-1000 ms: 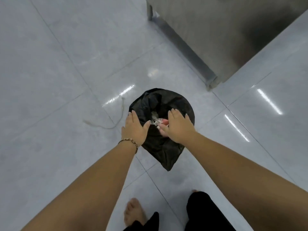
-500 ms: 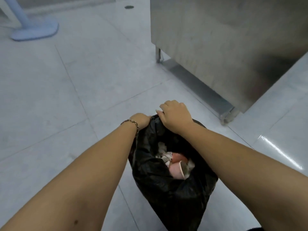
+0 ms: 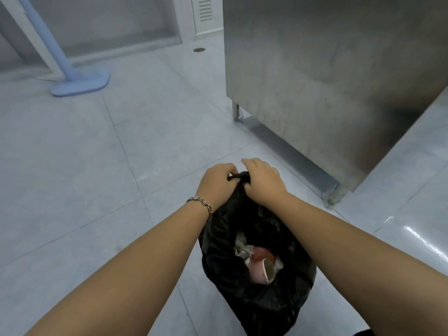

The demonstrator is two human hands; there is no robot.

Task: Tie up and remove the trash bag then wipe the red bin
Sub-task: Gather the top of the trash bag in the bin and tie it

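A black trash bag [image 3: 254,294] hangs low in the middle of the view, its mouth partly open toward me. Inside it lie crumpled paper and a pink cup [image 3: 260,263]. My left hand [image 3: 214,184] and my right hand [image 3: 263,183] are side by side at the far edge of the bag's mouth. Both pinch a twisted strand of the black plastic between them. A bracelet circles my left wrist. The red bin is not in view.
A stainless steel cabinet [image 3: 327,76] on short legs stands to the right and ahead. A pale blue stand base [image 3: 80,83] rests on the tiled floor at the back left. A floor drain [image 3: 199,49] sits near the back wall.
The bag has come up from the floor toward me and the view has tilted up. My hands went from its near rim to the far rim and closed together on a twisted strand.
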